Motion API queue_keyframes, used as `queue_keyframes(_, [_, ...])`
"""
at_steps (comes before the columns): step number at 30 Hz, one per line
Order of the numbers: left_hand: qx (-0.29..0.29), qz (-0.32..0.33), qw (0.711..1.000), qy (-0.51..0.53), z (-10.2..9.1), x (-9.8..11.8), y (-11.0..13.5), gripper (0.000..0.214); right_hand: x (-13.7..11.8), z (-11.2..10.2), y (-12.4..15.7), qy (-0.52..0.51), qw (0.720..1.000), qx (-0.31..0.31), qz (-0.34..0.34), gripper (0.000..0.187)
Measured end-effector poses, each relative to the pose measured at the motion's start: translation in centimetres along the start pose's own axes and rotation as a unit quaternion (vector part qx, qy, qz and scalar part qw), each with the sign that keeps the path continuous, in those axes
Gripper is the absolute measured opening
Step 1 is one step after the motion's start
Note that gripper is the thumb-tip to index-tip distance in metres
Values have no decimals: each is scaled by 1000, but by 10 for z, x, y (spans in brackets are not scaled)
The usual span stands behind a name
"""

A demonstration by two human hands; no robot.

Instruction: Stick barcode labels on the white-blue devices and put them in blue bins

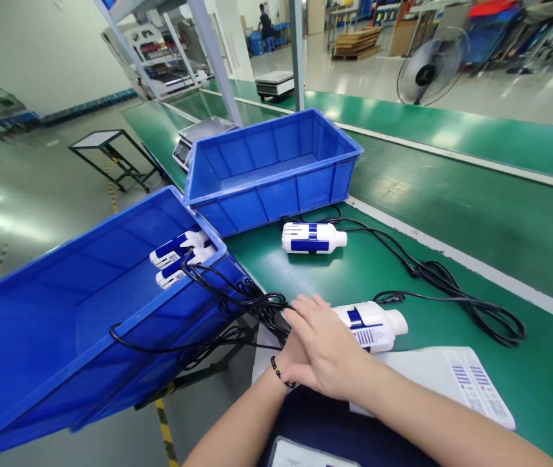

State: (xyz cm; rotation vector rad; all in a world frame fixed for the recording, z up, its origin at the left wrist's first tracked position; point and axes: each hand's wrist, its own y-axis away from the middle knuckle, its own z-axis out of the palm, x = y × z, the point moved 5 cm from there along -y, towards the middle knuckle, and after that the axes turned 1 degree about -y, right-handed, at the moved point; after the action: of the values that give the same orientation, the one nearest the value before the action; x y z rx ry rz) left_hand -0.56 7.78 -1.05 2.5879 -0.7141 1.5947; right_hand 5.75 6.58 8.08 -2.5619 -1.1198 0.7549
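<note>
My right hand (pixel 328 347) lies across my left hand (pixel 296 355), with its fingers stretched out. The left hand, with a dark beaded bracelet (pixel 283 375) at its wrist, is mostly covered and its fingers are hidden. Right beside the hands lies a white bottle-shaped device (pixel 371 327) with blue panels and a printed label, partly behind my right hand. A similar device (pixel 311 239) rests farther back on the green table. Black cables (pixel 261 305) bunch at the left of my hands. A white sheet with printed labels (pixel 476 383) lies under my right forearm.
A blue bin (pixel 276 194) stands on the green table (pixel 452 181). Another blue bin (pixel 37 324) at the left holds white-and-blue devices (pixel 179 253), their cables hanging over its rim. A coiled black cable (pixel 491 311) lies at right. Behind are a scale (pixel 206 130) and a fan (pixel 425 74).
</note>
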Motion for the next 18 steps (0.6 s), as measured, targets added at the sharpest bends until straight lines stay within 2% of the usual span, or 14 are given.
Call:
queue_keyframes(2, [9,19,1000,8,1,-2,1,64,7,19,-8,-4,998,-61,13,91])
queue_keyframes(5, [-6,30,999,11,0,-2,-1,63,31,21,3,25,994,-107,28,98])
queue_keyframes(9, [-38,1,999,23,-5,4,-6,54,84,-8,46,105,988,-94,65,87])
queue_keyframes(12, [-46,-13,999,25,-7,7,-6,49,119,-35,82,126,986,-52,100,71])
queue_keyframes(15, [-52,-18,998,26,-6,6,-7,49,128,-46,104,75,992,-49,84,70])
queue_keyframes(18, [-48,-39,998,27,-8,4,-9,40,120,-40,111,35,995,-81,53,77])
